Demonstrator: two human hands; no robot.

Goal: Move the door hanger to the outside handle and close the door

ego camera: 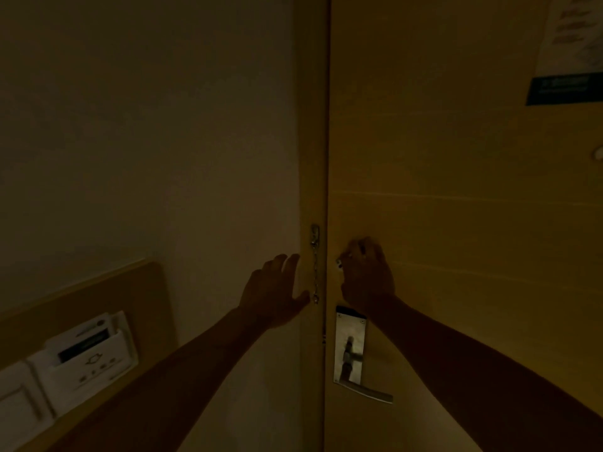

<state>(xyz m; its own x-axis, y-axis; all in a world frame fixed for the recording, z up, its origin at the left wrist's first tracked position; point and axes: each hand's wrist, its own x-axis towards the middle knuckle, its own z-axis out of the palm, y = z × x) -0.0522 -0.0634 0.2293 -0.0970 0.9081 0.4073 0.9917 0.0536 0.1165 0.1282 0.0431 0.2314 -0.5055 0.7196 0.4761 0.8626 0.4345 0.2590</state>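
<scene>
The wooden door (456,207) fills the right half of the dim view and sits flush against its frame (313,141). A metal lever handle (365,391) on a steel plate (349,344) is low on the door's left edge. No door hanger is visible on it. A security chain (315,272) hangs down the frame. My left hand (274,288) rests flat, fingers spread, on the wall beside the chain. My right hand (367,272) is curled against the door above the plate, around a small metal fitting (339,263); what it grips is hidden.
A pale wall (146,141) takes up the left half. Low on the left, a wooden panel (137,282) carries a white key-card holder (91,357) and a light switch (16,406). A printed notice (567,60) is on the door's upper right.
</scene>
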